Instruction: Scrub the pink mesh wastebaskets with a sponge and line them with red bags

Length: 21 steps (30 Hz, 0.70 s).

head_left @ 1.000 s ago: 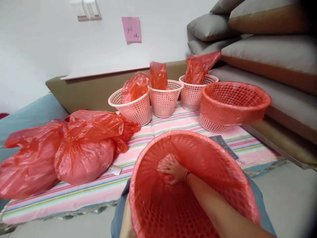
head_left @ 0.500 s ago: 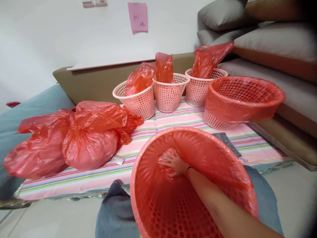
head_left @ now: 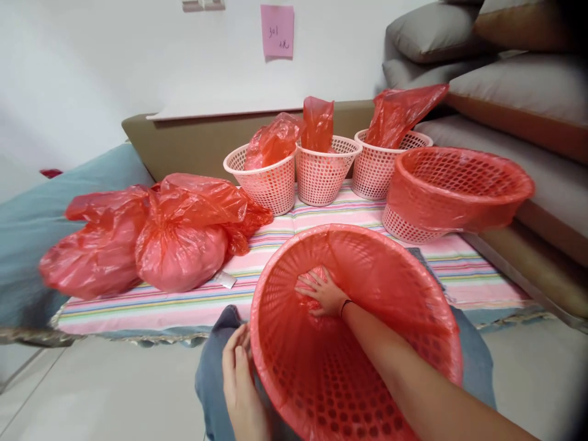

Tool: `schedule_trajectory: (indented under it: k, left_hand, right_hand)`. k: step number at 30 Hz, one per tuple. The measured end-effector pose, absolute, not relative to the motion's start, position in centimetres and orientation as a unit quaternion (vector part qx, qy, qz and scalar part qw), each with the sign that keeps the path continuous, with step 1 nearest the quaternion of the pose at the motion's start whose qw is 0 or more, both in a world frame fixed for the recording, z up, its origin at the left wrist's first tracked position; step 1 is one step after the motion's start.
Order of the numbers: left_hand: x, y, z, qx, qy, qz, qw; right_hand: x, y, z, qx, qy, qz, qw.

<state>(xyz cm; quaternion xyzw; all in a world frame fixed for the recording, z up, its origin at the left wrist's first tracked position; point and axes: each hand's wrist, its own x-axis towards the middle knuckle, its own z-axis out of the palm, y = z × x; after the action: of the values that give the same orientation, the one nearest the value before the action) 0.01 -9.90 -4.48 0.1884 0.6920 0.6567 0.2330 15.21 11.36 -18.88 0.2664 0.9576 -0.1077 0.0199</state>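
A large perforated basket (head_left: 413,294) lined with a red plastic bag lies tilted on my lap, its mouth toward me. My right hand (head_left: 324,293) reaches deep inside, fingers spread flat against the red liner (head_left: 367,263) at the bottom. My left hand (head_left: 241,383) rests with straight fingers on the outside of the basket's lower left rim, above my jeans. It holds nothing.
On the striped mat (head_left: 321,217) stand three small pink baskets (head_left: 271,184) with red bags poking out and a lined basket (head_left: 459,190) at the right. Two stuffed red bags (head_left: 179,236) lie at the left. Sofa cushions (head_left: 528,92) are stacked at the right.
My left hand has come into view at the basket's lower left rim. The view has shifted to the left and my right hand stays pressed inside.
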Motion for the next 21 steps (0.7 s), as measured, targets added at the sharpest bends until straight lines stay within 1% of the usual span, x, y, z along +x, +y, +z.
schedule_trajectory:
  k: [3, 7, 10, 12, 14, 17, 21]
  left_hand:
    - [1.5, -10.5, -3.8, 0.231, 0.679, 0.645, 0.264]
    - [2.6, -10.3, -3.5, 0.242, 0.644, 0.666, 0.287]
    - [2.7, -10.1, -3.3, 0.25, 0.626, 0.676, 0.298]
    - [2.4, -10.1, -3.2, 0.257, 0.625, 0.677, 0.293]
    - [2.2, -10.0, -3.2, 0.26, 0.63, 0.676, 0.283]
    - [2.2, -9.9, -3.2, 0.258, 0.628, 0.676, 0.286]
    - [2.5, -10.3, -3.1, 0.254, 0.615, 0.682, 0.302]
  right_hand:
    - [15.0, 10.7, -17.9, 0.271, 0.958, -0.084, 0.044]
    - [14.5, 10.0, -16.1, 0.273, 0.956, -0.045, 0.098]
    - [13.8, 9.9, -14.2, 0.243, 0.959, 0.024, 0.144]
    - [13.2, 10.0, -12.8, 0.209, 0.962, 0.08, 0.154]
    - [12.6, 10.0, -11.8, 0.175, 0.968, 0.107, 0.147]
    - [11.9, 9.9, -11.5, 0.086, 0.979, 0.101, 0.153]
    - [11.8, 9.6, -13.0, -0.043, 0.981, 0.087, 0.166]
